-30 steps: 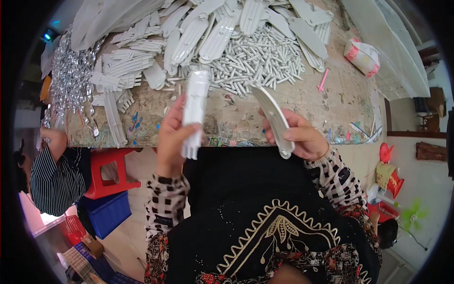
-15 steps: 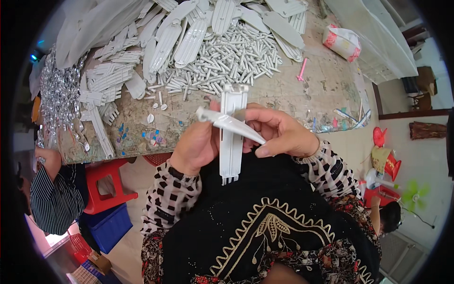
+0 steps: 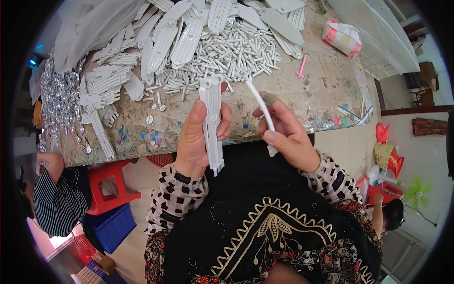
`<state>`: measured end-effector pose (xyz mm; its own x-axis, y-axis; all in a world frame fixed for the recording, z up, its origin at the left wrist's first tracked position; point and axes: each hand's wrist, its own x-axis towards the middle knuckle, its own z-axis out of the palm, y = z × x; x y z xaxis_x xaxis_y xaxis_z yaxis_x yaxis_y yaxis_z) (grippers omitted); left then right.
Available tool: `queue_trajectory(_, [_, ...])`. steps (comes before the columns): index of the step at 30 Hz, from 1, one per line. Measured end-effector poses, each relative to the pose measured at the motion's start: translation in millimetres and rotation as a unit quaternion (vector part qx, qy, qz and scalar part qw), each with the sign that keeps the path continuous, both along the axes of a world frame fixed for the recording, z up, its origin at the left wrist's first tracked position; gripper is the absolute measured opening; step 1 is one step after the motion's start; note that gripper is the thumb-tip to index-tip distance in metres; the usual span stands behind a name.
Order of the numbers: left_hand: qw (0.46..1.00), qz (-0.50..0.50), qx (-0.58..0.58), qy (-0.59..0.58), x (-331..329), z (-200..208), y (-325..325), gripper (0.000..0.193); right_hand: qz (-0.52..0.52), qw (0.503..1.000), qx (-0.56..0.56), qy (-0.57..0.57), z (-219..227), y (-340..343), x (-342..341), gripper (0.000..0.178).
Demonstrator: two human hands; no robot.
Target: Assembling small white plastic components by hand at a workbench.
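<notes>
My left hand [image 3: 193, 142] grips a long white plastic channel piece [image 3: 213, 128], held nearly upright at the table's near edge. A slim curved white plastic strip [image 3: 261, 106] is pinched between the thumb and fingers of my right hand [image 3: 288, 137]. The strip's upper end is close to the channel piece's top but apart from it. Beyond my hands lies a pile of small white pins [image 3: 236, 47]. Flat white oval-ended slats [image 3: 189, 42] lie behind and beside the pins.
White toothed pieces [image 3: 111, 83] and shiny silver strands [image 3: 61, 94] lie at the table's left. A pink stick [image 3: 301, 66] and a white-pink tissue pack [image 3: 341, 39] are at right. Below left stand a red stool [image 3: 111, 182], a blue crate [image 3: 113, 227] and a person in stripes [image 3: 61, 203].
The curved strip has swung from lying across the channel piece to upright beside it, apart, in my right hand. The channel piece has shifted left and turned in my left hand.
</notes>
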<state>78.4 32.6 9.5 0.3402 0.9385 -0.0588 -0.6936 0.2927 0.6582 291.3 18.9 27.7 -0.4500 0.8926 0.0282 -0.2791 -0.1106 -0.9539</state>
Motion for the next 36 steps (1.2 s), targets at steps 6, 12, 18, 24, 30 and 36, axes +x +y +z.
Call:
queue_trajectory(6, [0.996,0.085,-0.022,-0.013,15.6,11.8,-5.9,0.058,0.043,0.971,0.193,-0.131,-11.6,1.9,-1.6,0.064])
queue_trajectory(12, [0.994,0.106,0.026,0.029,6.2,5.3,-12.3,0.054,0.040,0.949,0.243,-0.195,-4.2,-0.9,-6.4,0.063])
queue_trajectory(18, [0.991,0.086,0.066,0.078,-1.5,5.3,-9.7,0.061,0.042,0.927,0.297,-0.224,-5.8,-0.4,-6.3,0.064])
queue_trajectory(24, [0.987,0.052,0.089,0.125,-6.3,11.1,-9.2,0.064,0.064,0.931,0.246,-0.260,8.3,-2.0,-10.8,0.064])
queue_trajectory(30, [0.992,0.056,0.050,0.097,2.9,5.9,-11.0,0.060,0.028,0.921,0.256,-0.292,5.4,-9.1,-25.1,0.068])
queue_trajectory(36, [0.977,0.102,0.107,0.152,19.3,8.1,-19.4,0.050,-0.028,0.843,0.328,-0.426,9.1,-9.7,-28.0,0.071])
